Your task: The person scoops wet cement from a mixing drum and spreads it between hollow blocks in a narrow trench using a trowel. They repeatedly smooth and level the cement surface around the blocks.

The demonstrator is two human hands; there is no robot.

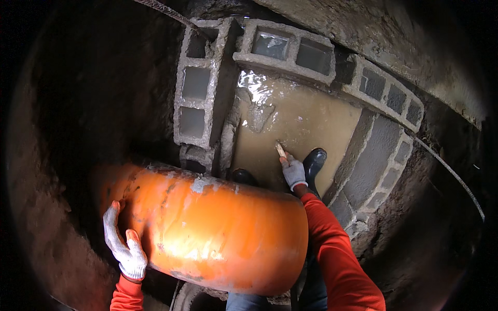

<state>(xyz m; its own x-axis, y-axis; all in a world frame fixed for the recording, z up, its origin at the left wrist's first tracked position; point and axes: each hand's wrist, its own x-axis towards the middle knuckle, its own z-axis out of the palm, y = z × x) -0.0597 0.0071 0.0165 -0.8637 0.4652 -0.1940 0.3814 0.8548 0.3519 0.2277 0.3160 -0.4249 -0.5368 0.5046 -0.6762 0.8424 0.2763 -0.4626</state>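
Note:
A large orange pipe (228, 233), smeared with grey mortar along its upper edge, lies crosswise in front of me. My left hand (126, 248), in a white glove with orange fingertips, is open at the pipe's left part, thumb and fingers apart. My right hand (293, 171), also gloved, reaches past the pipe and closes round a pale wooden handle (280, 150). The handle's far end meets muddy brown water (306, 119); any tool head below is hidden. A grey lump of mortar (258, 115) shows at the water's surface, beyond that hand.
Hollow concrete blocks wall the water on the left (196, 103), far side (290, 49) and right (371, 160). Steel rebar (171, 13) sticks out at upper left, another rebar (451, 173) at right. My black boot (314, 161) stands in the water. Earth walls (41, 207) surround the pit.

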